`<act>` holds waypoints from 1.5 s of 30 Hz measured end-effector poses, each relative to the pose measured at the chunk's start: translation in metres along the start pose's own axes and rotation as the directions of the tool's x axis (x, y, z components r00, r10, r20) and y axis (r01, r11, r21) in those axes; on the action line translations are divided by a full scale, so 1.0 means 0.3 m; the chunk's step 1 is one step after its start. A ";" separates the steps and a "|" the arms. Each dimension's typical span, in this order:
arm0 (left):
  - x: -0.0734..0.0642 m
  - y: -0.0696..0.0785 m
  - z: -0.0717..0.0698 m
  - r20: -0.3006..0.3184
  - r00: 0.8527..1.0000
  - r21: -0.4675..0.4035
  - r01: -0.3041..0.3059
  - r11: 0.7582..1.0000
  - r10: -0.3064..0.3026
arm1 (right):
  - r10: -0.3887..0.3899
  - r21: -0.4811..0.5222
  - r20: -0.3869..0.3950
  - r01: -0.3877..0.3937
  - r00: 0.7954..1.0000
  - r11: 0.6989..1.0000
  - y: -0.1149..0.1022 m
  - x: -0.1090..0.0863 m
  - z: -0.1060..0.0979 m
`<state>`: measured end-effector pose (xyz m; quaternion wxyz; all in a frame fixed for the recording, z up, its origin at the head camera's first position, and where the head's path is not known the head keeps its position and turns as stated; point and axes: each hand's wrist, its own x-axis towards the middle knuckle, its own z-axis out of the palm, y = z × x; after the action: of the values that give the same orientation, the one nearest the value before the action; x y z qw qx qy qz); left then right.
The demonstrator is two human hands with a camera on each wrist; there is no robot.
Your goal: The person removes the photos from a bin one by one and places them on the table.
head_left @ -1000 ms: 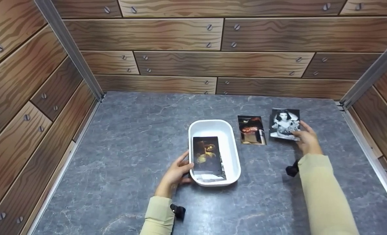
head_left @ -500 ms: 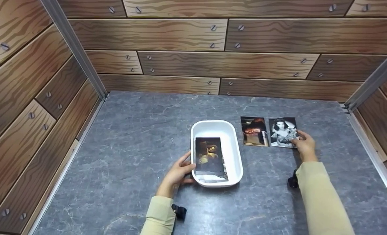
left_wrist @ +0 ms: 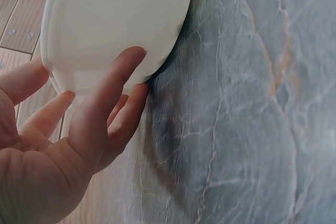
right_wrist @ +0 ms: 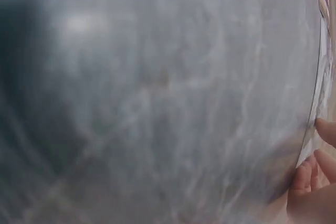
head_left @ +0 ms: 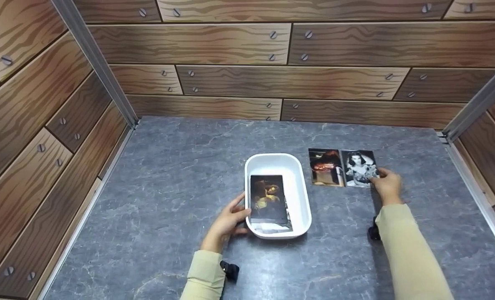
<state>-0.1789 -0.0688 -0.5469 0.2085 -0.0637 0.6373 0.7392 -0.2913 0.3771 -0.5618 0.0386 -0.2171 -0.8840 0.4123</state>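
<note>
In the head view, a white plastic tray [head_left: 305, 196] stands on the table, with a dark photo card [head_left: 267, 200] lying over other cards at its left side. My left hand [head_left: 227, 221] touches the tray's left outer wall with extended fingers; the left wrist view shows the fingertips [left_wrist: 131, 59] against that wall. On the right, my right hand [head_left: 388, 185] pinches the right edge of a black-and-white photo card [head_left: 359, 166] of a woman. Close beside that card's left edge lies a colour photo card [head_left: 326, 166] with a glowing red shape.
The grey marble-patterned table [head_left: 168, 175] is bounded by wood-print walls [head_left: 230, 79] at the back and sides. Metal corner posts [head_left: 97, 62] rise at the back. In the right wrist view, mostly blurred table surface shows.
The black-and-white card came down and nearer, then slid left until beside the colour card, with my right hand on it. My left hand stayed at the tray. The view shifted slightly.
</note>
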 end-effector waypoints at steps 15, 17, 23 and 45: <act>-0.003 -0.011 -0.002 -0.003 1.000 0.013 -0.018 1.000 0.018 | 0.222 0.394 0.076 -0.234 0.972 0.889 -0.148 -0.012 -0.045; -0.005 -0.011 -0.005 -0.007 1.000 0.014 -0.015 1.000 0.015 | 0.227 0.476 0.084 -0.239 0.970 0.847 -0.201 -0.023 -0.039; -0.007 -0.009 -0.008 -0.002 1.000 0.000 -0.013 1.000 0.013 | 0.145 0.626 0.075 -0.160 0.987 0.763 -0.346 -0.099 0.016; -0.004 -0.008 0.003 0.010 1.000 -0.026 -0.001 1.000 0.001 | -0.196 0.674 0.275 -0.043 0.941 0.738 -0.473 -0.542 0.394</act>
<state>-0.1769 -0.0681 -0.5486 0.2106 -0.0623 0.6265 0.7479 -0.2238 0.1451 -0.5156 -0.0163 -0.0796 -0.6779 0.7306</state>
